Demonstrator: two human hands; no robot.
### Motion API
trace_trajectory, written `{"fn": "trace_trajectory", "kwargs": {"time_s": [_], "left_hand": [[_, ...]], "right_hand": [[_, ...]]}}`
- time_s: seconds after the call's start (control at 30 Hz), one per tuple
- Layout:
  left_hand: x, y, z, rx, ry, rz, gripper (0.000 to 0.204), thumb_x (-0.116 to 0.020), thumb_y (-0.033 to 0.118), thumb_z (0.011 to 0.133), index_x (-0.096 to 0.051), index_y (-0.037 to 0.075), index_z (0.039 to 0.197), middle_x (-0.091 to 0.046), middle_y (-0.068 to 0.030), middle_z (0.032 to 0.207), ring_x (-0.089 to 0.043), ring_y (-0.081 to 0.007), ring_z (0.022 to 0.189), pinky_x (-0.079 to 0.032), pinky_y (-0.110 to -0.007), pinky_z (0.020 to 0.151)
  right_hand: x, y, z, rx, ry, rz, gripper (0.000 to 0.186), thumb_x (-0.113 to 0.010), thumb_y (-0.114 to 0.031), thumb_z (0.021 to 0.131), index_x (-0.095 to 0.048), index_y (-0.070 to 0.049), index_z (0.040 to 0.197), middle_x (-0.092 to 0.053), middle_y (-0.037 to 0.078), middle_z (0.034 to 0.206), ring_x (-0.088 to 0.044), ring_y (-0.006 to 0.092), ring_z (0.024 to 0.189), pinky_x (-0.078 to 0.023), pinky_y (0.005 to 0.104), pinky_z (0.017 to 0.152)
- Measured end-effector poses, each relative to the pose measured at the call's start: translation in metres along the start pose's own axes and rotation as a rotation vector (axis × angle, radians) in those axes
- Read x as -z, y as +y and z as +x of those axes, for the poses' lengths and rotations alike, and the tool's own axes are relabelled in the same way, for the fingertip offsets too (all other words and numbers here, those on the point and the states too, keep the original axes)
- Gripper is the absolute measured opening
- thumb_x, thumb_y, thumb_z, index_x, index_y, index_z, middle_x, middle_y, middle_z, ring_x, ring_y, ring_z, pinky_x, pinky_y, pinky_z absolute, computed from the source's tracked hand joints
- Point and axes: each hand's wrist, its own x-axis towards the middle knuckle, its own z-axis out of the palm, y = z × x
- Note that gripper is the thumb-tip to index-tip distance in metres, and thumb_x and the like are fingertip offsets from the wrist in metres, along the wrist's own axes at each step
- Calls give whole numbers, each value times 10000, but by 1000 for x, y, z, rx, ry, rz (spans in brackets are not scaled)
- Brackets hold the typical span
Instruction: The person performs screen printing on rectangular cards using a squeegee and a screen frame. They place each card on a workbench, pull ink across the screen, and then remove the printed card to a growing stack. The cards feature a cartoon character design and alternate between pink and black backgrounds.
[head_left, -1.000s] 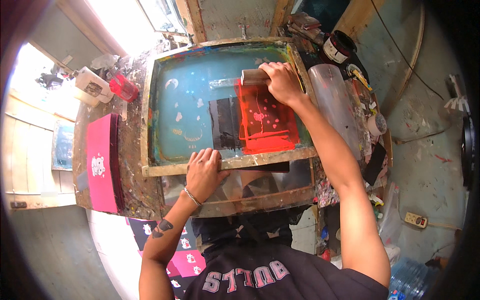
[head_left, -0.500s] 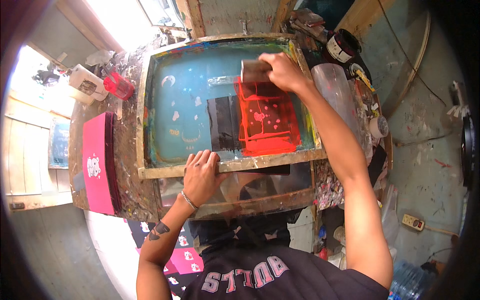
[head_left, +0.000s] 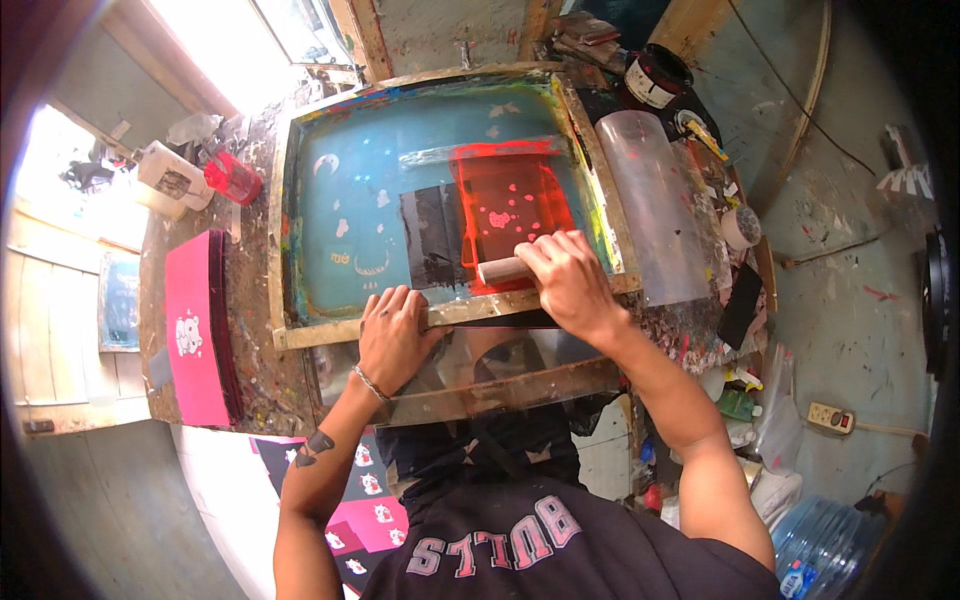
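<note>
A wooden-framed printing screen (head_left: pixel 340 215) with blue-green mesh lies on the workbench before me. Red ink (head_left: pixel 510 180) covers a block on its right half, around small pink shapes. Dark tape (head_left: pixel 428 235) borders that block on the left. My right hand (head_left: pixel 572 280) grips a squeegee (head_left: pixel 505 270) at the near end of the red block, just inside the frame's near rail. My left hand (head_left: pixel 393 330) is closed over the near rail, left of the middle, with the fingers on top.
Pink printed sheets (head_left: pixel 195 325) are stacked at the bench's left. Behind them stand a red cup (head_left: pixel 233 180) and a whitish container (head_left: pixel 170 178). A clear plastic sheet (head_left: pixel 650 200) lies right of the screen, with an ink tub (head_left: pixel 655 78) beyond and a tape roll (head_left: pixel 741 228) beside.
My right hand has drawn the squeegee from the far end of the red block to its near end. My left hand keeps its hold on the frame. The view has shifted slightly.
</note>
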Motion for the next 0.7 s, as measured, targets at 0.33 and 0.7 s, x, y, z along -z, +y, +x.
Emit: {"fn": "trace_trajectory", "kwargs": {"time_s": [0.33,0.7], "left_hand": [[145,33,59,153,76,-140,518,-925,389,693,-726,41,1020,-726,-115,924,-706,-248,771,-559,-400,692],[-32,26,23,-289,-62,-9,657,-714,506,901,-602,125,1424,-285,-186,1662,-222,-418,1540,-171,-610,1233]], "right_hand": [[80,-12,45,210,400,-283,637,-657,-565,867,-648,20,1116,-627,186,997,-633,380,943,-500,500,862],[202,-3,206,0,430,-224,689,-584,-613,925,-670,29,691,-636,209,618,-659,358,612,-523,467,659]]}}
